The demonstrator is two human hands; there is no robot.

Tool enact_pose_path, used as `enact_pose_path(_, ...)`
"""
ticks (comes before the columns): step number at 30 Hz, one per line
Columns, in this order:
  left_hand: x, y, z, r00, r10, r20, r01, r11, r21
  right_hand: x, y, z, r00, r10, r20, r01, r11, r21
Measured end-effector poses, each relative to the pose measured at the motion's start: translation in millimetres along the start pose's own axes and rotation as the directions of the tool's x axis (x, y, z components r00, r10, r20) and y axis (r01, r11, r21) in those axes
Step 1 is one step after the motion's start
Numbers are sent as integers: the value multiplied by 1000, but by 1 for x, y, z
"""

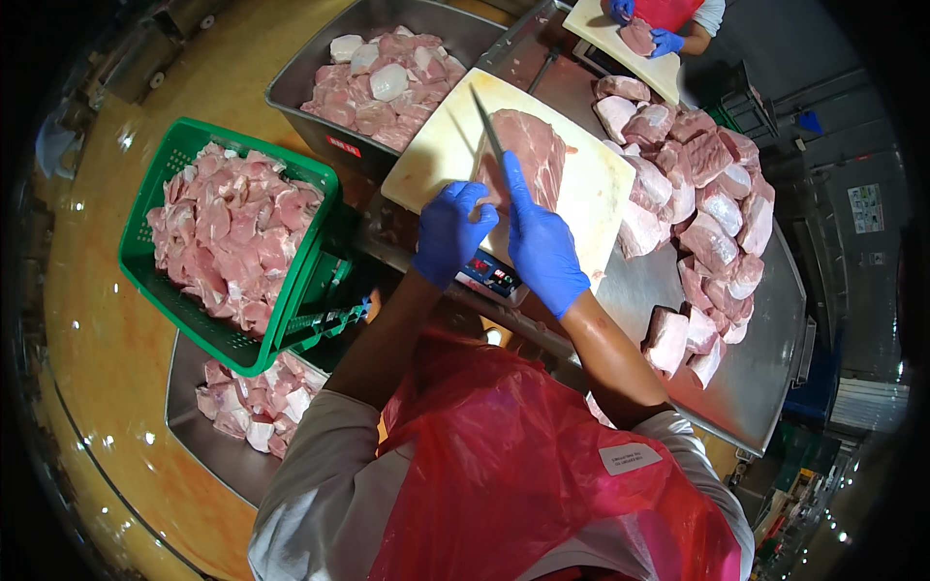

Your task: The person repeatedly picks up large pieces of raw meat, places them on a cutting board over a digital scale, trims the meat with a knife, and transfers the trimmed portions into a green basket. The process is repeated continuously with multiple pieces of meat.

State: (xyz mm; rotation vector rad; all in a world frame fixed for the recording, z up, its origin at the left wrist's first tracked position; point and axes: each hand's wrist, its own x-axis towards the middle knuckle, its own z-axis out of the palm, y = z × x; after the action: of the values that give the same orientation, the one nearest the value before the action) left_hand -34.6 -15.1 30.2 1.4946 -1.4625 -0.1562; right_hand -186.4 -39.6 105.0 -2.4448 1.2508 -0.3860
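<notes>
A slab of raw pork (533, 155) lies on a white cutting board (603, 189) in front of me. My right hand (544, 247), in a blue glove, is closed round a knife (486, 121), its index finger stretched along the blade. The blade points away from me and lies over the left part of the pork. My left hand (450, 232), also blue-gloved, is closed with curled fingers at the pork's near left edge. What its fingers hold, if anything, is hidden. A scale with a lit display (489, 276) sits under the board's near edge.
Large pork pieces (712, 208) are heaped on the steel table (765, 358) to the right. Left stands a green basket (136, 237) of trimmed meat, with grey tubs (281, 92) of meat beyond and below it. Across the table, a co-worker's gloved hands (666, 42) handle meat on another board.
</notes>
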Motion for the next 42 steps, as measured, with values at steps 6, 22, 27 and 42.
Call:
enact_pose_path(6,-9,-18,11,980,38,-194,-42,999,-14,-68,24,-16,963,-14,269,63,983,-174)
enact_pose_path(22,-8,1,10,977,-167,-132,166,986,-20,0,8,-7,973,-64,223,110,974,-200)
enact_pose_path(27,-13,-5,-9,955,-264,-132,266,964,-6,-69,50,-40,930,-11,368,105,966,-237)
enact_pose_path(42,20,16,60,963,204,-177,-160,959,234,-102,83,-63,967,218,-131,-165,929,332)
